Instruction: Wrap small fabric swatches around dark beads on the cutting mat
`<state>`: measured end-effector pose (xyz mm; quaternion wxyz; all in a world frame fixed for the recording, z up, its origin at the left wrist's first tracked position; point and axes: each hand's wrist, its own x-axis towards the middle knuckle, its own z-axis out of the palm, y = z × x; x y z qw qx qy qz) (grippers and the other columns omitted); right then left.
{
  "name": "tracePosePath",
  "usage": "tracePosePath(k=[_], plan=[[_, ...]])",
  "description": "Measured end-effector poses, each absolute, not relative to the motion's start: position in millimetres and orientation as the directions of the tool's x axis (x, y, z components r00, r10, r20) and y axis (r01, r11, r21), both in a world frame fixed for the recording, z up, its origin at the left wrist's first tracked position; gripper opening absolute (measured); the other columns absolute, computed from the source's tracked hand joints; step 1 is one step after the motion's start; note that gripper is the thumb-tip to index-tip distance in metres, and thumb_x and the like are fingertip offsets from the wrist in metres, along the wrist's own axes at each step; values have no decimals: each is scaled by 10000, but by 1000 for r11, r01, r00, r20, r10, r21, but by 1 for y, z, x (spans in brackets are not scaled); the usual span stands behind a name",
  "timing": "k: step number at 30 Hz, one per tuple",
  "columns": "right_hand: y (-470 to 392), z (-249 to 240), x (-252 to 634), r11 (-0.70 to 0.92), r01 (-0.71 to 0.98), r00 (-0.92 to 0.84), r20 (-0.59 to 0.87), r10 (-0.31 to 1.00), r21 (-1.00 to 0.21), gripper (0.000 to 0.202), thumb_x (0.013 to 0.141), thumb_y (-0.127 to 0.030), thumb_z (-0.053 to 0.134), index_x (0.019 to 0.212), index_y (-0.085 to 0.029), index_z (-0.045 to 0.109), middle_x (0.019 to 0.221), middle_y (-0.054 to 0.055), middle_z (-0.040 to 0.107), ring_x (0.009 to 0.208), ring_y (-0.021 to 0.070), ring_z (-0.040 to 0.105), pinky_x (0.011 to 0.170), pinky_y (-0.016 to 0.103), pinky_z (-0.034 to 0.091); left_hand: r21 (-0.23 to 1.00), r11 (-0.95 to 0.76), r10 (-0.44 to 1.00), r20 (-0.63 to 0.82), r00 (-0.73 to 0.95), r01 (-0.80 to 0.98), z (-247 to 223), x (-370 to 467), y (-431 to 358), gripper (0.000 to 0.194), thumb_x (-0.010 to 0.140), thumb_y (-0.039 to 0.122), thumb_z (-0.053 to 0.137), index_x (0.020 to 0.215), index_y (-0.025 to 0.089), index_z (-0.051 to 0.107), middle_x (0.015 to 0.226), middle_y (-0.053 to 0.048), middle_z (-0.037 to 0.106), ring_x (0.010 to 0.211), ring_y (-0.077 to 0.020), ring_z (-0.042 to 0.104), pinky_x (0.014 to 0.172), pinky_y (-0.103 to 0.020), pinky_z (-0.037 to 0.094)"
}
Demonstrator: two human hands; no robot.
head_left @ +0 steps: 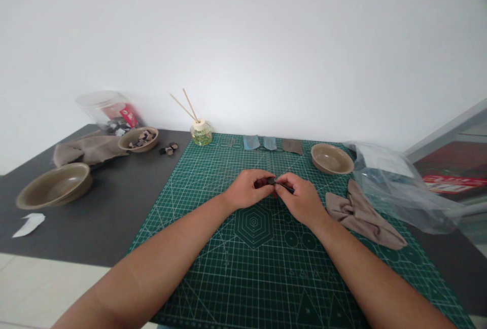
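My left hand and my right hand meet at the fingertips over the middle of the green cutting mat. In my left hand's pinch is a small dark piece, mostly covered by the fingers. A thin dark strip-like thing shows between the thumb and fingers of my right hand, which are closed on it. Whether the two dark things are joined, I cannot tell. Crumpled brown cloth lies to the right of my right wrist.
Two blue-grey patches and a brown cloth patch lie at the mat's back, beside a bowl and plastic bag. A reed diffuser stands back left. Farther left are a bowl of pieces, a larger bowl and a clear jar.
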<state>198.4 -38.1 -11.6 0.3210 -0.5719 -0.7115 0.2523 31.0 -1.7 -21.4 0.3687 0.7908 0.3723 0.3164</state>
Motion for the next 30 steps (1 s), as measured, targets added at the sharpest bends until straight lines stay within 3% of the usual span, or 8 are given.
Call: tracePosePath(k=[8,20,30], plan=[[-38,-10,198,219,648,-141,167,976,-730,96,790,-241,508,780,-202,595,703,-9,674,668,146,617,630,262,428,813,-442,832,214,511,379,-22,32,-2,289,751,263,575,994,125,651,736,-26,629,632,-118,545,575,-232,437],[-39,-8,197,202,644,-124,161,979,-738,99,779,-251,509,794,-202,593,681,5,677,648,163,625,624,281,436,793,-462,842,252,478,396,-28,34,-1,320,697,119,562,1004,149,649,723,-2,623,612,-95,538,569,-209,445],[-38,-11,197,181,681,-119,137,983,-710,121,774,-250,517,815,-194,616,775,29,696,730,179,642,673,296,450,693,-600,759,337,557,399,-23,33,-5,308,693,101,548,980,141,652,720,-12,618,630,-102,542,611,-219,443]])
